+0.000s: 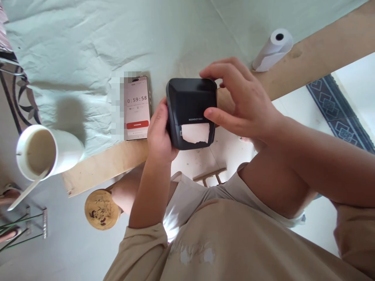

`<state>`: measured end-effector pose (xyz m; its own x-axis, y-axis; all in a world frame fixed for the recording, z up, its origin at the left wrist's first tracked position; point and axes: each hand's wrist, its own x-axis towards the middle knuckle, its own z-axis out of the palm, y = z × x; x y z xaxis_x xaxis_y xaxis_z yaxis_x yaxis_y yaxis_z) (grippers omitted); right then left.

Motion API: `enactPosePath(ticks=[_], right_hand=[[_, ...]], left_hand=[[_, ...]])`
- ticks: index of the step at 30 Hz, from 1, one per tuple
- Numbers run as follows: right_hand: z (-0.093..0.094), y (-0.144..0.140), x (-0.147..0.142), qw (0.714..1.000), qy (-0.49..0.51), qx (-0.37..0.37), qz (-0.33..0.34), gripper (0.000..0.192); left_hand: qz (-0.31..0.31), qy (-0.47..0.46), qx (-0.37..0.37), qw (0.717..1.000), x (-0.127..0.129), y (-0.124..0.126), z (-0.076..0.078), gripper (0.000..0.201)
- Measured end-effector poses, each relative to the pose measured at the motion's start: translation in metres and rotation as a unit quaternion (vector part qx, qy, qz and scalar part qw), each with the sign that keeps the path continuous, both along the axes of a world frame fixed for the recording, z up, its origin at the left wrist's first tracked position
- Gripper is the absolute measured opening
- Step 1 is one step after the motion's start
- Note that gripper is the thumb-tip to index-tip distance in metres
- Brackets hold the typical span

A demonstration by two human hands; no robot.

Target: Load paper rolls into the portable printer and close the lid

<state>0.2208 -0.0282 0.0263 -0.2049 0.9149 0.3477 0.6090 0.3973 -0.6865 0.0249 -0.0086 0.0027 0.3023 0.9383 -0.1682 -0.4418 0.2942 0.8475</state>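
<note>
A small black label printer (190,99) is held up over the table's near edge, in the middle of the head view. White paper (195,132) with a torn edge sticks out of its front slot. My left hand (160,134) grips the printer's left side, most of its fingers hidden beneath. At the right side, my right hand (243,97) has its thumb and fingers spread apart, the thumb at the printer's front right and the index finger near its top right corner. Whether these fingertips press on it I cannot tell.
A phone (137,109) showing a timer lies left of the printer on the pale green cloth (175,35). Near the table's left edge stands a white cup (68,150) of brownish drink with a stirrer. A white paper roll (272,50) stands at the right. Below is a round wooden stool (101,210).
</note>
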Motion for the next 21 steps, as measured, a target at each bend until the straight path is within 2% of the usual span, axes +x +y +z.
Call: enactPosePath(ticks=[2, 7, 10, 15, 17, 21], right_hand=[[0.003, -0.003, 0.001, 1.000, -0.020, 0.005, 0.002, 0.042], [0.003, -0.006, 0.004, 0.997, -0.062, 0.029, 0.026, 0.053], [0.008, -0.007, 0.003, 0.997, -0.068, 0.037, 0.019, 0.052], [0.021, -0.011, 0.001, 0.992, -0.066, 0.082, -0.073, 0.035], [0.024, -0.012, -0.001, 0.991, -0.013, 0.079, -0.109, 0.021], [0.025, -0.010, -0.004, 0.981, 0.074, 0.113, -0.141, 0.018]], left_hand=[[0.011, 0.002, -0.001, 1.000, 0.000, 0.000, -0.001, 0.029], [-0.005, 0.014, 0.013, 1.000, -0.004, 0.001, 0.004, 0.022], [0.000, 0.014, 0.013, 1.000, -0.002, 0.003, 0.005, 0.017], [0.010, -0.013, 0.005, 1.000, 0.002, 0.005, 0.003, 0.024], [-0.002, -0.011, 0.011, 1.000, 0.002, 0.005, 0.002, 0.028], [-0.025, -0.002, 0.012, 1.000, -0.001, 0.003, 0.003, 0.025]])
